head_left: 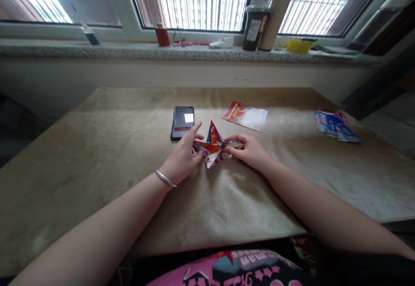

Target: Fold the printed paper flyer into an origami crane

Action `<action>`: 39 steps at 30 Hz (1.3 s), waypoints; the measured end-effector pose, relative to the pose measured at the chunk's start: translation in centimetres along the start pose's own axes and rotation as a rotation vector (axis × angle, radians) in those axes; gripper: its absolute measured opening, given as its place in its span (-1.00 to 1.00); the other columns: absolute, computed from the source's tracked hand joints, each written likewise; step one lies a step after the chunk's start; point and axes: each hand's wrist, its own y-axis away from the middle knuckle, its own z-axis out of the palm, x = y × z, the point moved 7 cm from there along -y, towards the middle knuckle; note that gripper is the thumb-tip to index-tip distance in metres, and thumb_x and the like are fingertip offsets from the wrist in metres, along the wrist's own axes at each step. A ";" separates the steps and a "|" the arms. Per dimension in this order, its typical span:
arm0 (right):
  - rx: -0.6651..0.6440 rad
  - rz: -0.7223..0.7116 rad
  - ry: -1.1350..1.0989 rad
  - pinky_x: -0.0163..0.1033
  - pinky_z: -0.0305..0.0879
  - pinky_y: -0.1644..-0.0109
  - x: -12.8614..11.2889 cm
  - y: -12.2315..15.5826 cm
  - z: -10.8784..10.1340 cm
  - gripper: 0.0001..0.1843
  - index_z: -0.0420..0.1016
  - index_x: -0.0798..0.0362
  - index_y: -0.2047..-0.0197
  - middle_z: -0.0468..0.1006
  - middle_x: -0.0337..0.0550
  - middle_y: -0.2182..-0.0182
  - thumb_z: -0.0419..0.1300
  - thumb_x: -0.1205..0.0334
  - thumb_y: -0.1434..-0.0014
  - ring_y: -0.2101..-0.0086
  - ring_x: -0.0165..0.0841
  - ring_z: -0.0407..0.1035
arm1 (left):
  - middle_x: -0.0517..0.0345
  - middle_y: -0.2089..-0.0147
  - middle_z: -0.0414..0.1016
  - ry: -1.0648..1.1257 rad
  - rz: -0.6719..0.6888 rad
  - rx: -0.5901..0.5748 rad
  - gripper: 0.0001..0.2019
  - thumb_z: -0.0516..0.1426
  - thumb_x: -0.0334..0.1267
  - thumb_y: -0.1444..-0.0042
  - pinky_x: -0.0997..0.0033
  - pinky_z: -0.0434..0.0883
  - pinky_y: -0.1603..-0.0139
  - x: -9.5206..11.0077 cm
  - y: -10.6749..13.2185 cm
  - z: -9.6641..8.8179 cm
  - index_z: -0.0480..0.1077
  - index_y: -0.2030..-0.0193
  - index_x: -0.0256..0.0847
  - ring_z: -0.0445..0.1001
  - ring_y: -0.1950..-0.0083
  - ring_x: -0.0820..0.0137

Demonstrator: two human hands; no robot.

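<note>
Between my two hands is a folded paper star (214, 147), made of glossy printed paper in red, white and blue, with several pointed arms. My left hand (184, 155) pinches its left arm, thumb in front and fingers behind; a silver bangle is on that wrist. On the other side, my right hand (249, 150) grips the right arm of the star between thumb and fingers. One point stands upward, and another points down toward me. Just behind my left hand lies a dark phone (182, 124) with its screen lit.
Red and white printed sheets (246, 116) lie beyond the star. A fanned stack of blue and pink leaflets (336, 125) is at the right. Along the windowsill (201, 52) stand a red container (162, 34), a dark jar (255, 29) and a yellow item (300, 46).
</note>
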 end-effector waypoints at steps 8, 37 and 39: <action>-0.045 0.023 -0.065 -0.39 0.08 0.57 -0.1 0.1 0.3 -0.57 0.50 0.18 0.12 0.41 -0.32 0.61 0.27 0.12 0.05 0.64 -0.55 0.15 | 0.01 -0.05 0.28 0.161 0.010 0.066 -0.08 0.16 -0.45 0.00 0.45 0.46 0.29 -0.3 0.0 0.0 -0.33 -0.37 0.01 0.35 0.36 0.56; 0.025 -0.011 -0.003 -0.25 0.37 0.31 1.7 -0.8 0.2 -0.73 0.44 0.04 0.23 0.56 -0.20 0.44 0.22 0.07 -0.03 0.44 -0.38 0.42 | -0.02 0.07 0.50 0.500 -0.155 -0.132 -0.63 0.12 -0.40 -0.03 0.30 0.50 0.10 -1.1 -0.4 2.4 0.30 -0.03 -0.25 0.54 0.13 0.31; 0.030 0.001 -0.039 -0.25 0.36 0.33 1.7 -0.8 0.3 -0.73 0.42 0.04 0.25 0.55 -0.21 0.46 0.21 0.05 -0.03 0.45 -0.38 0.41 | -0.01 0.09 0.50 0.533 -0.194 -0.130 -0.62 0.12 -0.40 -0.02 0.33 0.49 0.13 -1.1 -0.4 2.4 0.28 -0.03 -0.26 0.54 0.15 0.33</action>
